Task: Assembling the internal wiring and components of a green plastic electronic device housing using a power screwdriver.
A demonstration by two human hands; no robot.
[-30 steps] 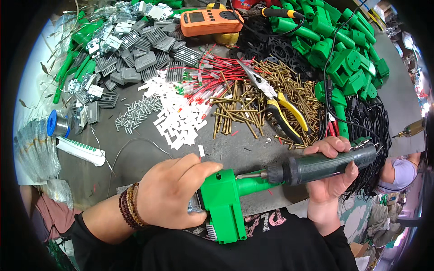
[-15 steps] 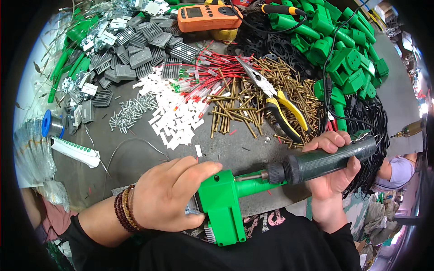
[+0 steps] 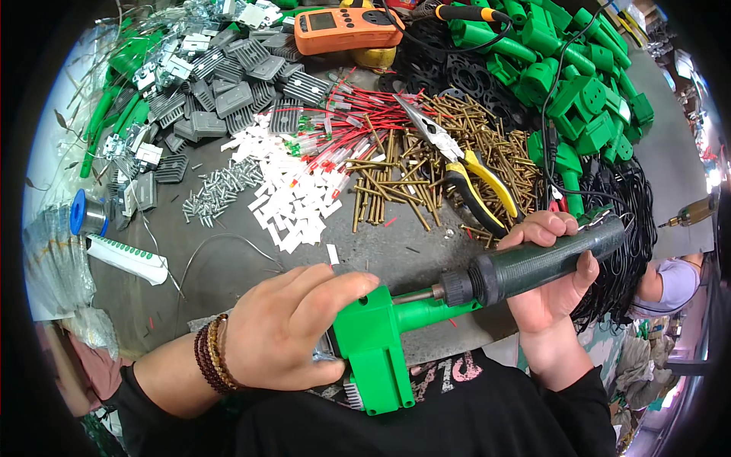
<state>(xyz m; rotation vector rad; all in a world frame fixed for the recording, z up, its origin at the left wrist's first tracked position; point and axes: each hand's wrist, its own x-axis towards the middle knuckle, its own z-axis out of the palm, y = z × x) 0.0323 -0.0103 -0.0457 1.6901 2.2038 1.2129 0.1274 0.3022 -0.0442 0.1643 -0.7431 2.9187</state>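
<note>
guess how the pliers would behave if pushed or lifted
The pliers probably feel heavy for their size, given the metal head. The handles look sleeved, likely not slippery. Lying on loose brassy screws, they may shift if pushed.

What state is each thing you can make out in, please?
Left hand: gripping green plastic housing
Right hand: closed around electric screwdriver
Green plastic housing: held, handle rightward
Electric screwdriver: held, shaft toward housing; running unclear
Needle-nose pliers: lying on brassy screws, handles spread
Orange meter: lying face up, reading unclear
Blue spool: holding wire

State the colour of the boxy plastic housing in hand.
The boxy plastic housing is green, clearest in the head view.
</note>
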